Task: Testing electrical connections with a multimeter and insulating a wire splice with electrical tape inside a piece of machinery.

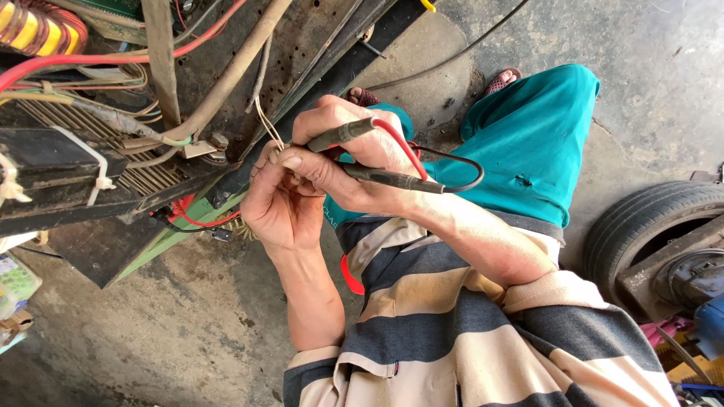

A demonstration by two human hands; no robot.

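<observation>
Nearest the camera: left hand, fingers curled round thin pale wire ends at their lower tips, the pinch itself hidden behind the right thumb; right hand, clenched on two grey test probes, one with a red lead and one with a black lead, the probe tips concealed among the fingers. Beyond, at upper left: opened machine chassis, cut off by the frame edge, holding a ribbed heat sink, red cables and a yellow-and-red wound coil. Periphery on the concrete floor: green-and-white packet at the left edge, markings illegible; tyre at right, partly cropped.
</observation>
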